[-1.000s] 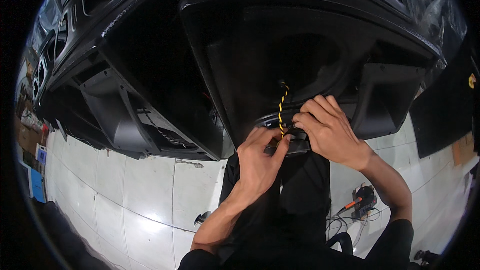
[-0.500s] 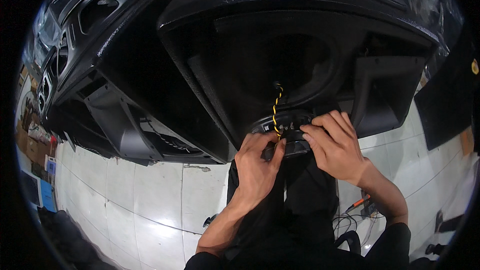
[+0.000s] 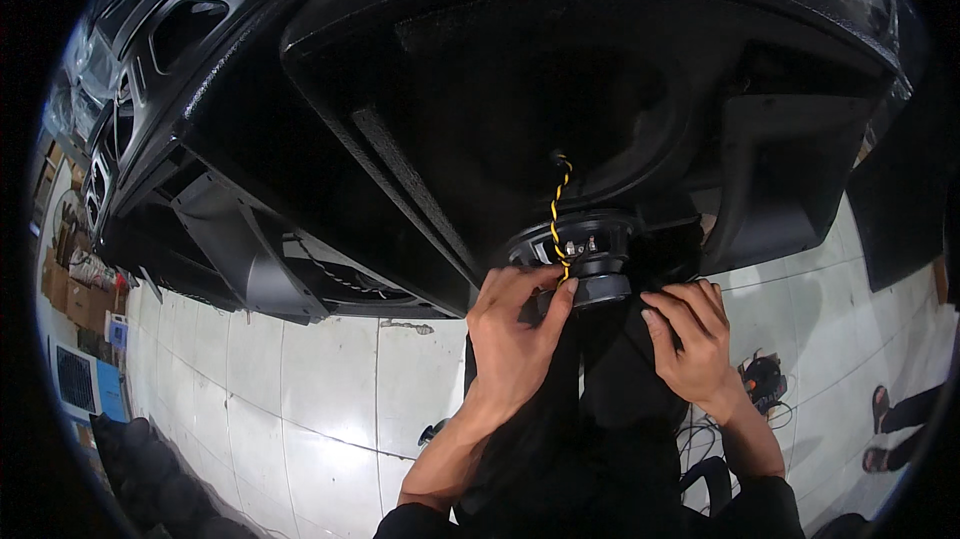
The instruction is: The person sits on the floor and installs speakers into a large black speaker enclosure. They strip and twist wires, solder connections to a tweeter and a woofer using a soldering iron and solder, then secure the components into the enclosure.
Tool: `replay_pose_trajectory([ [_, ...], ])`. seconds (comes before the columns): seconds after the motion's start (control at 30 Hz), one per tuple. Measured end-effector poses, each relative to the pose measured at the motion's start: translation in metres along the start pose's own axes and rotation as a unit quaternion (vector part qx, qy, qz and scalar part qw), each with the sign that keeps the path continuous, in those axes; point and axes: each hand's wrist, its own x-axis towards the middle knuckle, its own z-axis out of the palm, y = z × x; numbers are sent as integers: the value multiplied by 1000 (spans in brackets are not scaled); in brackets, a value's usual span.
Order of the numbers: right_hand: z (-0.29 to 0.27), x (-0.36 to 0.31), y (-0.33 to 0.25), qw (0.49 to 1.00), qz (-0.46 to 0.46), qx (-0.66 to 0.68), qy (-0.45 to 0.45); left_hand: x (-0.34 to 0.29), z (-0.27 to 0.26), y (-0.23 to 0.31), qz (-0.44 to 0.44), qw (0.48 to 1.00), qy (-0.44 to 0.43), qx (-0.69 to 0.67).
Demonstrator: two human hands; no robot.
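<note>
Filling the upper frame, a black speaker cabinet (image 3: 420,119) looms over white floor tiles (image 3: 330,379); left hand (image 3: 515,334) fingers pinch a yellow-black wire (image 3: 556,219), right hand (image 3: 690,334) fingers curl together against the speaker driver (image 3: 585,254).

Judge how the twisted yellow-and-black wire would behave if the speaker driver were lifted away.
The twisted wire looks thin and floppy, so it would probably bend freely. It runs from the cabinet to the speaker driver, so it would likely tether it.

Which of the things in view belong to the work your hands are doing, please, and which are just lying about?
In use: left hand and right hand on the speaker driver; yellow-and-black twisted wire; black speaker cabinet.

Lying about: cables and tool on the floor; cardboard boxes; second cabinet.
</note>
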Motion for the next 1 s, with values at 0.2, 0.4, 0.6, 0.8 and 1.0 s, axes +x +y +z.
replay_pose_trajectory([
  [0.2, -5, 22, -14, 999, -27, 30, 19, -1, 8, -3, 103, 992, 32, 69],
  [0.4, 7, 70, -15, 965, -211, -157, -7, 5, 0, 3, 158, 977, -13, 144],
  [0.6, 14, 67, 3, 974, -195, -115, -25, 10, -4, -2, 96, 995, 0, 7],
  [0.8, 13, 73, -2, 980, -173, -94, 2, 20, -7, -4, 73, 997, -3, 18],
  [1.0, 22, 69, -8, 979, -168, -100, 53, 24, -3, -4, 53, 998, 24, 19],
])
